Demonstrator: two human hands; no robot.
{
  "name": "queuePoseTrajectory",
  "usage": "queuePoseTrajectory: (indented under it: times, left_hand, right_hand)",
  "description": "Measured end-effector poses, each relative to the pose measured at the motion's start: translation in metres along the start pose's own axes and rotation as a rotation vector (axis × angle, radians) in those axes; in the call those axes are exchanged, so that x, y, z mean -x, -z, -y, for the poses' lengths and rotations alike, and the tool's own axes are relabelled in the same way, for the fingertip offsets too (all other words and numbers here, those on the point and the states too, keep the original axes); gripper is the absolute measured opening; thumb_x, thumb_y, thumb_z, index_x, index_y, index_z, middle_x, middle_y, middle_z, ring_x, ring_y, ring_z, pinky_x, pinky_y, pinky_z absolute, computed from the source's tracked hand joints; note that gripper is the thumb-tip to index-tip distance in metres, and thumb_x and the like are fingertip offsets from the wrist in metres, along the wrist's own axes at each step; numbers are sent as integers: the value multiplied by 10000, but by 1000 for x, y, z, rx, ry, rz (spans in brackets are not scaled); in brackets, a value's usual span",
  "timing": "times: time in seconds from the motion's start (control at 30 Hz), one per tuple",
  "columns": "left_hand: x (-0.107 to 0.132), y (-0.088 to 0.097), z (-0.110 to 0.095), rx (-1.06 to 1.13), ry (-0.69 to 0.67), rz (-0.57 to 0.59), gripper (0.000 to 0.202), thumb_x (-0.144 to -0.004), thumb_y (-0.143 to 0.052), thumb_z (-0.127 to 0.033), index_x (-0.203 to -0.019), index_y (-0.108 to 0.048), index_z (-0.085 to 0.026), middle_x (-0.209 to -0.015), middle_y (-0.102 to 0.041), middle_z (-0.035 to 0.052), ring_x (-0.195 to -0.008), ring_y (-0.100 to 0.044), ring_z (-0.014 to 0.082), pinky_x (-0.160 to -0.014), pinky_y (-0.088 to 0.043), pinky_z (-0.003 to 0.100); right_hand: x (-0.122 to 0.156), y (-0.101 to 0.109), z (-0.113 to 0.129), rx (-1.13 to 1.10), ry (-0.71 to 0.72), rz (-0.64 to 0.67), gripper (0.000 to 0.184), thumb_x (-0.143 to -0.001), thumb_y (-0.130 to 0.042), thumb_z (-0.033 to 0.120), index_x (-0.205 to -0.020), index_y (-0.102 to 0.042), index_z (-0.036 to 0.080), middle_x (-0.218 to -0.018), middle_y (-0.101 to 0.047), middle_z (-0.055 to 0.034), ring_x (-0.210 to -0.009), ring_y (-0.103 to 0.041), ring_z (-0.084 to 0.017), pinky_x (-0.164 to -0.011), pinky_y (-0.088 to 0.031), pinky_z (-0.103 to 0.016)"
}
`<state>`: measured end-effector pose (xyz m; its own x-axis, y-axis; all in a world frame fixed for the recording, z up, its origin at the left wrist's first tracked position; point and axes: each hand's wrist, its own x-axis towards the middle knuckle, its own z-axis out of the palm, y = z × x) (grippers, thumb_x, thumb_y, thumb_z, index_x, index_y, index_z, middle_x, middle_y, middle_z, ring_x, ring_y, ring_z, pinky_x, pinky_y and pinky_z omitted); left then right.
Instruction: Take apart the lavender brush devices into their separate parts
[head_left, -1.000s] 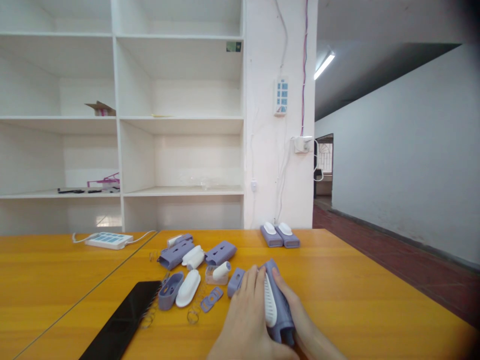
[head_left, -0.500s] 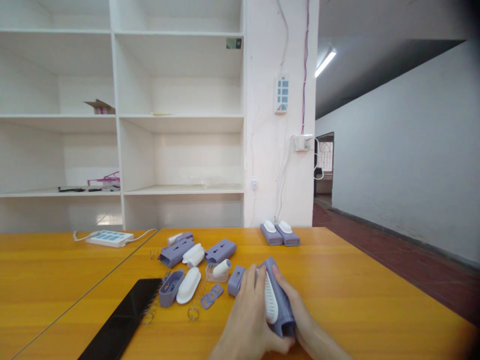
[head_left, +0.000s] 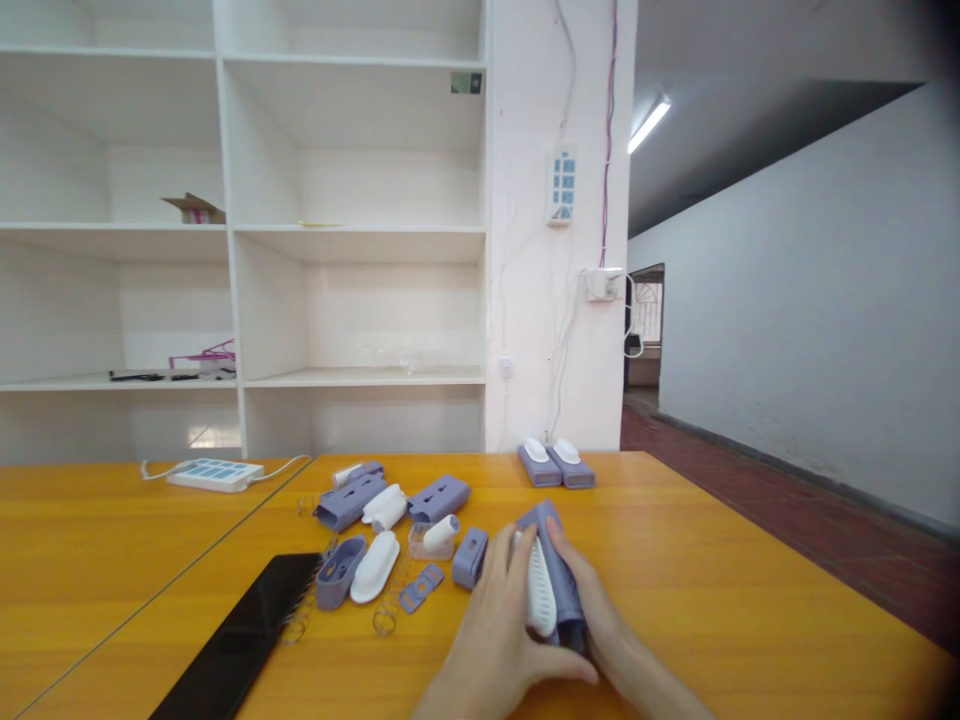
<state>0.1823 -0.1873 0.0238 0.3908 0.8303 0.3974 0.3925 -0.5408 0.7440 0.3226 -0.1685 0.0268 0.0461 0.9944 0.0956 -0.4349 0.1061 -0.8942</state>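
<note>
Both my hands hold one purple plastic housing with a white ribbed insert [head_left: 541, 585] low on the orange table [head_left: 712, 600]. My left hand [head_left: 495, 640] wraps its left side, thumb curled across the near end. My right hand [head_left: 600, 625] grips the right side, fingers along its edge. Loose parts lie to the left: purple shells [head_left: 439, 497], white pieces [head_left: 376, 565], a small purple block [head_left: 471, 557], a flat purple plate [head_left: 420, 588] and wire springs [head_left: 386, 618].
Two assembled purple-and-white units [head_left: 556, 465] stand at the table's far edge. A black tablet [head_left: 240, 635] lies near left, a white power strip [head_left: 214, 474] far left. White shelving [head_left: 352, 230] rises behind; an open corridor runs on the right.
My left thumb has closed over the near end of the housing, and the housing has tipped slightly. The view has shifted a little upward.
</note>
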Motion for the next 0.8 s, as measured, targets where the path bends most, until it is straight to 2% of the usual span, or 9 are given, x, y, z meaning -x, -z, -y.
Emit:
queuePoseTrajectory:
  times: [0.03,0.1,0.2,0.3,0.4,0.5,0.6,0.7,0.8]
  left_hand:
    - [0,-3,1,41,11,-17,1257,-534,-940,-435,-1578,-285,-188,-1659,-215,161,-1534,-182,372,-1261,-187,484]
    - [-1,-9,1,150,41,-104,1084,-718,-832,-459,-1587,-248,-180,-1661,-227,161,-1542,-184,339,-1265,-171,479]
    - [-5,-15,1,349,131,-238,792,-890,-662,-463,-1539,-330,-155,-1597,-367,184,-1473,-355,323,-1223,-283,461]
    - [-7,-11,-2,512,154,-215,662,-874,-690,-498,-1404,-510,-145,-1439,-564,182,-1304,-549,338,-1102,-448,444]
    - [-8,-4,-6,635,101,-128,529,-859,-711,-509,-1231,-649,-138,-1221,-711,138,-1158,-645,326,-1026,-515,423]
    - [-8,-2,-8,726,177,-59,611,-812,-733,-571,-1231,-642,-135,-1174,-718,143,-1054,-685,344,-783,-628,406]
    - [-9,-5,-8,794,241,2,682,-793,-723,-615,-1269,-599,-143,-1192,-691,162,-923,-716,339,-505,-616,333]
    - [-9,-9,-5,840,211,-5,657,-791,-734,-607,-1261,-587,-172,-1282,-653,163,-999,-704,347,-518,-628,322]
    - [-10,-13,2,927,282,-39,690,-784,-722,-651,-1294,-542,-222,-1367,-602,154,-1118,-666,373,-610,-655,391]
  right_hand:
    - [-2,3,1,13,26,-20,537,-749,-773,621,-1042,-788,171,-1111,-800,-87,-1205,-669,-346,-1069,-511,-434]
    - [-5,8,2,63,80,-68,580,-747,-775,634,-1117,-768,187,-1242,-755,-61,-1314,-586,-324,-1166,-411,-420]
    - [-1,13,2,152,145,-78,587,-762,-775,626,-1171,-748,206,-1365,-687,-48,-1399,-494,-317,-1208,-343,-415]
    - [5,12,0,176,170,-52,577,-757,-798,599,-1186,-740,216,-1374,-679,-52,-1399,-489,-328,-1184,-374,-410]
    - [8,12,-2,169,182,-80,561,-757,-800,596,-1170,-745,221,-1372,-679,-51,-1397,-488,-326,-1196,-351,-403]
    - [7,15,-1,195,189,-104,582,-773,-773,619,-1188,-734,213,-1384,-669,-62,-1389,-493,-332,-1201,-338,-410]
    - [7,17,2,280,241,-68,608,-828,-721,617,-1289,-681,222,-1389,-664,-72,-1351,-532,-334,-1174,-375,-413]
    - [10,16,9,407,368,-8,587,-876,-705,538,-1379,-620,246,-1409,-649,-76,-1321,-560,-331,-1152,-399,-428]
    - [11,14,17,552,506,-13,627,-840,-764,457,-1411,-593,263,-1473,-595,-69,-1370,-513,-333,-1191,-341,-451]
